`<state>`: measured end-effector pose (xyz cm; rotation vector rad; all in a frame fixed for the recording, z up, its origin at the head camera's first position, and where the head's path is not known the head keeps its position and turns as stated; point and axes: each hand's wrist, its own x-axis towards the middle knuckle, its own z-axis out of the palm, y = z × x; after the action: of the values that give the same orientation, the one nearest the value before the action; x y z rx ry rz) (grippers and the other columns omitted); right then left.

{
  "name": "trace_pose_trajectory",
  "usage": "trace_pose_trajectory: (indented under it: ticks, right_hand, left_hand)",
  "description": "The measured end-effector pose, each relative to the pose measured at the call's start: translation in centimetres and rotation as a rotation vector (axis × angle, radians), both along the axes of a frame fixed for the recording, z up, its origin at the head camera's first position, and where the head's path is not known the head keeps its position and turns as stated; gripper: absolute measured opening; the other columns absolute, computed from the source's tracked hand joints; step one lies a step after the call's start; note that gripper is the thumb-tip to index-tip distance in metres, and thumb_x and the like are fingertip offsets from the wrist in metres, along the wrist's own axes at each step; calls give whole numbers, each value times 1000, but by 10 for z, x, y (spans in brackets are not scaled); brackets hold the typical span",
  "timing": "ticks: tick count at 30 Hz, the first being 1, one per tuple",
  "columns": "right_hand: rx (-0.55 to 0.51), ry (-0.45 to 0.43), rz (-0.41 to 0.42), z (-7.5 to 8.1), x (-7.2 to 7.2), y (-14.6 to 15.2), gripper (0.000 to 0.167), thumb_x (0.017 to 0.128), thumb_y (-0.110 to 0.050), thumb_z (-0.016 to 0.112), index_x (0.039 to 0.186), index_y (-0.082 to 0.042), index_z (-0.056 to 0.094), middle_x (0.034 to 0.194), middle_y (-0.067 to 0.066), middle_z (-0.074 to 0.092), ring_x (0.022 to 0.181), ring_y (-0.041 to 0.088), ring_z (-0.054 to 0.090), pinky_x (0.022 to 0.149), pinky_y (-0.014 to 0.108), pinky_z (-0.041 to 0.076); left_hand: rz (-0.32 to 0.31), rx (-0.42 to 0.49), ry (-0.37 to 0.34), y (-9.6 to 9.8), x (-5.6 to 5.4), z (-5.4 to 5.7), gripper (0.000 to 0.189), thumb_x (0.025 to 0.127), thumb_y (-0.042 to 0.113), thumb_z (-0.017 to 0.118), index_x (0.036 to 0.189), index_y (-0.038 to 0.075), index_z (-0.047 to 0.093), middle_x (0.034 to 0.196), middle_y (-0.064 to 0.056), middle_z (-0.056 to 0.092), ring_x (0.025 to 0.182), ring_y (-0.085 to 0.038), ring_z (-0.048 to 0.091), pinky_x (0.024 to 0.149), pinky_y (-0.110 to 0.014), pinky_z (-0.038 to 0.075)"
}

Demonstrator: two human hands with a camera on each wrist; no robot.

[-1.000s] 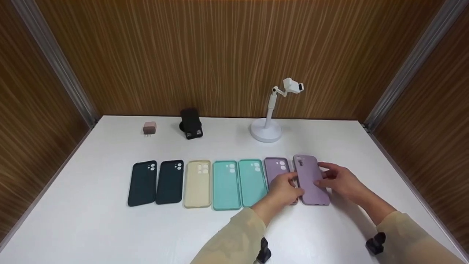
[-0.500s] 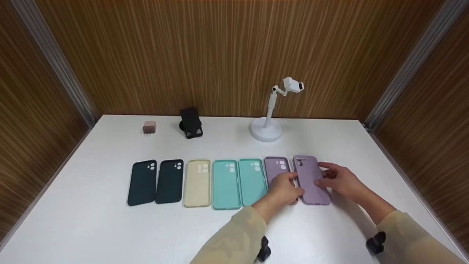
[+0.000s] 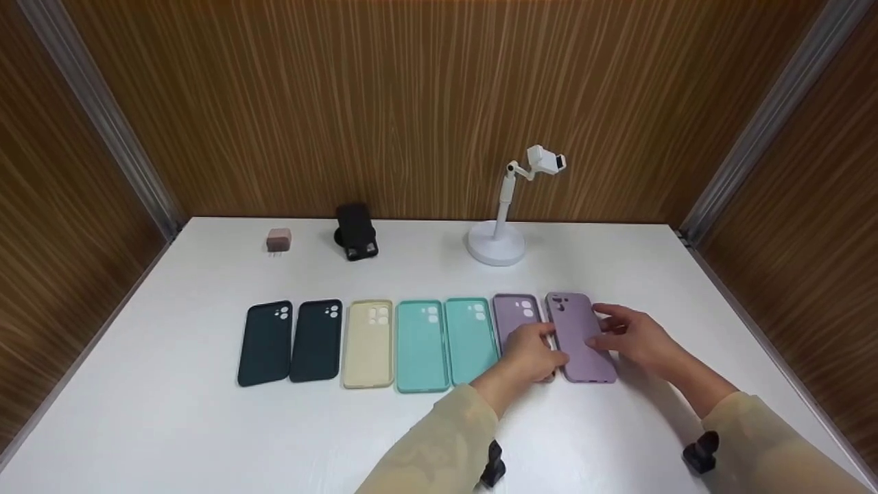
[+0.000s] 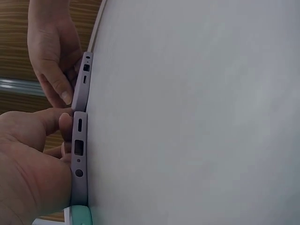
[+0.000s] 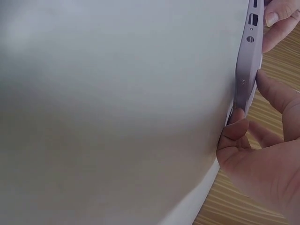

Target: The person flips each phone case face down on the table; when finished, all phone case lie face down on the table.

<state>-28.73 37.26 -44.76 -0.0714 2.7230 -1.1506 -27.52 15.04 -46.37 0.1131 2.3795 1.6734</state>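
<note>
A purple phone case (image 3: 579, 343) lies at the right end of a row, outer side up, camera cutouts at its top left. My right hand (image 3: 634, 339) holds its right edge, thumb on top; in the right wrist view curled fingers (image 5: 234, 129) sit at the edge. My left hand (image 3: 528, 353) grips its left edge with thumb and index finger. That hand partly covers a second purple phone case (image 3: 513, 315), which lies inner side up. In the left wrist view the two cases' port ends meet. Whether the right edge is lifted I cannot tell.
Leftward the row continues with two teal cases (image 3: 422, 350), a cream case (image 3: 368, 350) and two dark cases (image 3: 315, 343). Behind stand a white stand (image 3: 497, 243), a black phone-like object (image 3: 357, 230) and a pink plug adapter (image 3: 278, 239). Wood-grain walls (image 3: 411, 103) enclose the white table (image 3: 206, 439).
The right-hand purple case settles very slightly lower at its top end. Both hands keep the same hold on its edges. The other cases stay put.
</note>
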Motion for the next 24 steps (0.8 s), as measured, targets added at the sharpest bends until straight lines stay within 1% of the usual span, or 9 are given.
trace_pose_trajectory:
  ticks: [3,7,9,13,16,18,21,24]
  right_hand:
    - [8,9,4,0,1,0,81,95,-25,82,159,3,41,131,24,63,117,36,58,91,39,51]
    - [14,19,7,-1,3,0,80,95,-24,82,158,4,42,131,24,63,117,36,59,92,39,51]
    - [12,16,2,-1,3,-1,80,95,-23,82,158,4,42,132,24,62,117,36,58,92,40,51]
    - [12,9,-6,-1,3,-3,80,95,-24,82,158,4,42,133,24,62,118,36,57,94,41,51]
    - [18,2,-14,-1,2,-4,80,95,-25,82,159,3,42,134,24,61,119,36,57,95,42,51]
    - [23,-3,-15,0,2,-3,80,96,-25,82,159,4,41,134,24,62,118,35,57,95,42,51]
    - [23,-14,-19,1,2,-2,80,97,-27,80,159,3,41,133,23,63,118,35,58,97,43,51]
    - [26,-5,-21,3,2,1,80,98,-31,79,159,3,41,133,23,63,120,36,58,99,47,52]
  left_hand:
    - [-9,-24,19,0,1,1,56,83,2,86,137,6,71,83,2,63,75,-10,62,62,-23,54]
    - [-17,-82,62,-1,2,1,55,82,5,87,134,5,73,79,4,62,74,-8,60,64,-20,52]
    - [-17,-85,62,-2,3,2,55,82,5,88,135,5,72,78,4,62,71,-8,61,63,-20,53]
    - [-3,-50,21,-3,3,3,57,83,4,87,137,4,70,80,3,60,69,-9,61,61,-22,54]
    - [8,-11,-10,-3,3,4,56,85,4,86,139,5,69,84,2,60,74,-9,59,66,-23,54]
    - [7,17,-18,-4,3,5,55,86,3,85,138,5,69,86,2,60,76,-10,59,68,-24,53]
    - [-8,54,-3,-8,4,7,52,88,4,83,138,5,68,85,2,61,74,-10,59,67,-25,52]
    - [-38,82,51,-15,4,12,50,91,5,81,139,3,66,82,3,60,70,-9,57,62,-23,49]
